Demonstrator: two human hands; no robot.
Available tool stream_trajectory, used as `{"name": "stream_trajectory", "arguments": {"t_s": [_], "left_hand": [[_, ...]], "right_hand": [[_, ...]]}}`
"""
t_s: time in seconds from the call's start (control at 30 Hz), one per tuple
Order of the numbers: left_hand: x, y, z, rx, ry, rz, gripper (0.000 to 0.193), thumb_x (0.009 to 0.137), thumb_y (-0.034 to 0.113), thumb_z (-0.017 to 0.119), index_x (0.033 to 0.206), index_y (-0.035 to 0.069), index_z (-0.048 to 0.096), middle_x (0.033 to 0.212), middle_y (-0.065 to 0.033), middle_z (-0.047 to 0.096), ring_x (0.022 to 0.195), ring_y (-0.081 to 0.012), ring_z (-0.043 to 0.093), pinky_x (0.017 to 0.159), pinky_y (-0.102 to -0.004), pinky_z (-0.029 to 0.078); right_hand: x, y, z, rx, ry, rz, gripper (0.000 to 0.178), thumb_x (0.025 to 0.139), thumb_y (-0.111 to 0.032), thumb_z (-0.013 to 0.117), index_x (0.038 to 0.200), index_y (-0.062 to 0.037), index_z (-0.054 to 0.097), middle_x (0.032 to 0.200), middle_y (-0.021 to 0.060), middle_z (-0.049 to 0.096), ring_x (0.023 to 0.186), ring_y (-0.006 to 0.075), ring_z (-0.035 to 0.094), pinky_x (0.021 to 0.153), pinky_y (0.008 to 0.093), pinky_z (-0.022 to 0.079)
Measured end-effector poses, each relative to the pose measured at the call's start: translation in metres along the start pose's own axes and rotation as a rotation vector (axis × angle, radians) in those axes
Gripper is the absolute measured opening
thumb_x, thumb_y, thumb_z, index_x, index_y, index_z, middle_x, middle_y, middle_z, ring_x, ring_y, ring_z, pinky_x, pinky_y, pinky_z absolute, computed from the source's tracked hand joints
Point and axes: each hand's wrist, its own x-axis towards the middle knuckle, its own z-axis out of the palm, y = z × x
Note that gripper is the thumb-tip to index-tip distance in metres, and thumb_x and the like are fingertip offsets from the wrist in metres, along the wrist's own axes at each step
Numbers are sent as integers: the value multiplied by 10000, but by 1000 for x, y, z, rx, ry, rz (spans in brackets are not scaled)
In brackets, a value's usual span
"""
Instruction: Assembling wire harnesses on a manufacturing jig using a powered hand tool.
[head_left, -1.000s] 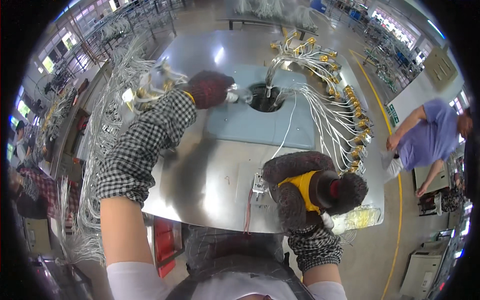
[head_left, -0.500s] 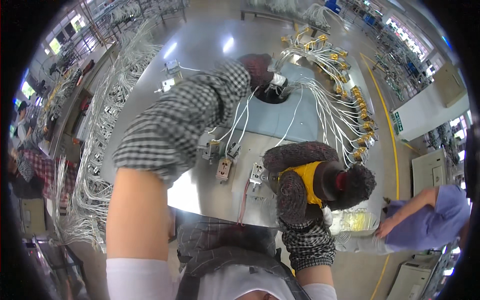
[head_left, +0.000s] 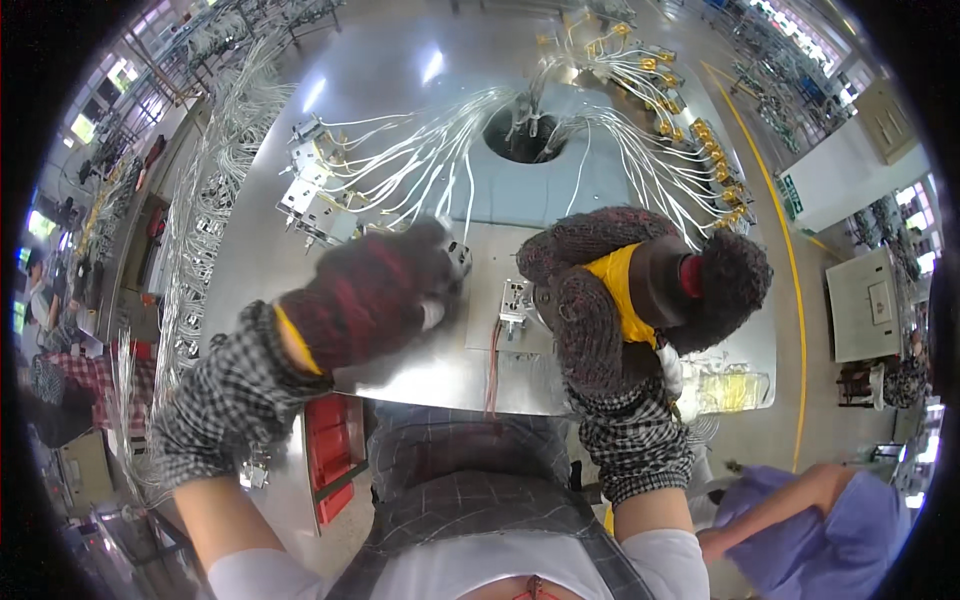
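My left hand [head_left: 375, 290], in a dark maroon knit glove, is over the left middle of the metal worktable [head_left: 420, 385]. Motion smears its fingers, so its grip is unclear. Beside its fingertips is a small metal socket part [head_left: 458, 256]. My right hand [head_left: 590, 330], gloved alike, is closed around a dark cylindrical tool [head_left: 655, 285] with a yellow band and a red ring. The tool lies sideways, its left end hidden by the fingers. Just left of that hand sits another metal socket part [head_left: 515, 300] with reddish wires [head_left: 492, 370] hanging over the near edge.
White wires [head_left: 430, 140] fan from a round hole [head_left: 522, 135] in a blue-grey panel [head_left: 540, 195] to metal parts [head_left: 310, 195] at left and yellowish connectors [head_left: 715, 160] at right. A clear packet [head_left: 730, 390] lies near right. Someone in purple [head_left: 820, 530] is at lower right.
My left hand has come back from the round hole toward me, uncovering the left bundle of white wires. My right hand still grips the tool. The person in purple has shifted lower in the picture.
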Motion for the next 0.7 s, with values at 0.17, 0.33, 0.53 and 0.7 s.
{"name": "stream_trajectory", "arguments": {"t_s": [0.17, 0.33, 0.53, 0.7], "left_hand": [[2, 21, -19, -1440, 368, -430, 489, 749, 9, 670, 1231, -24, 592, 1162, -148, 638, 966, -223, 662, 852, -347, 565], [-10, 24, 49, -1292, 400, -372, 691, 782, 167, 800, 1376, 11, 482, 1196, -113, 623, 1048, -190, 626, 899, -313, 526], [-7, 20, 63, -915, 285, -289, 611, 806, 288, 819, 1317, 52, 582, 1110, -50, 670, 823, -101, 570, 777, -263, 490], [-13, -2, 64, -1006, 335, -167, 574, 853, 295, 774, 1330, 49, 571, 1103, -79, 663, 859, -142, 621, 801, -297, 527]], "right_hand": [[4, -7, 7, 238, -12, 28, 480, 866, -83, 764, 1261, -46, 494, 1153, 169, 640, 1018, 277, 676, 896, 392, 582], [5, -7, 4, -248, -85, -163, 533, 861, -82, 768, 1303, -59, 470, 1186, 148, 630, 1042, 254, 666, 922, 394, 568], [-12, 6, -18, -402, -162, 122, 689, 880, -157, 758, 1474, -136, 409, 1481, 103, 453, 1371, 238, 439, 1185, 383, 340], [-6, 1, 0, 638, 56, 185, 594, 954, -271, 656, 1460, -115, 387, 1432, 141, 475, 1303, 299, 495, 1112, 460, 417]]}}
